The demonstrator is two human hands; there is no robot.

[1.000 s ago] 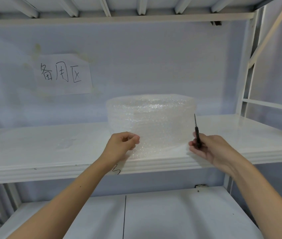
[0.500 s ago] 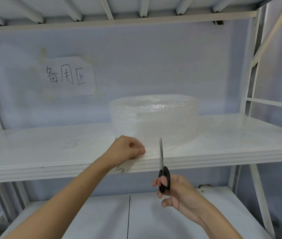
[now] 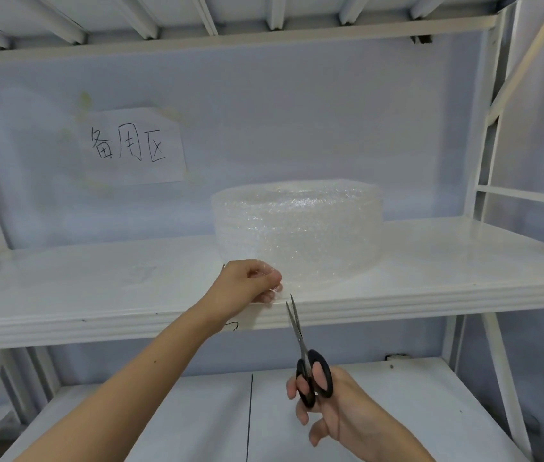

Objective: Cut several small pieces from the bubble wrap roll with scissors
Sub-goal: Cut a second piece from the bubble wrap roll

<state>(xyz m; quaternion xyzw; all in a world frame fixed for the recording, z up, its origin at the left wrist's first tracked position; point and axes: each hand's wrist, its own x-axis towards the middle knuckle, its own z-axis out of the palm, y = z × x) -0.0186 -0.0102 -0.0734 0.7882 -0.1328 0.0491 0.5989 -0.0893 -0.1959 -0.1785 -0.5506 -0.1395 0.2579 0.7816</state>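
Clear bubble wrap roll [image 3: 297,228], wide squat cylinder, stands on end on the middle white metal shelf [image 3: 97,285], axis vertical, set a bit right of the shelf's centre and back from the front lip. A loose clear sheet end [image 3: 283,278] runs from the roll's base forward to the shelf's front edge. Left hand [image 3: 247,281] sits at that front edge, just left-front of the roll, fingers curled and pinching the sheet end between thumb and fingertips; bubble film visible over the knuckles. Right hand [image 3: 327,405] is below the shelf lip, in front of the lower shelf [image 3: 397,411], fingers curled through the loops of the black-handled steel scissors [image 3: 303,355]. Scissors' long axis is near vertical, tilted slightly left at the top; handles down, tips pointing up at the shelf's front edge, just right of the left hand's fingers. Blades are parted a little, a narrow V at the tips, and reach about the lip of the shelf; can't tell if the sheet is already between them, the film is too transparent there. Both forearms bare, coming in from the bottom of view. On the pale wall behind the shelf, up-left of the roll, a white paper sign [image 3: 134,146] with three handwritten black characters. A small black squiggle mark [image 3: 232,326] on the shelf's front face, below the left wrist. White upright frame posts [image 3: 483,161] at the shelf's right end.
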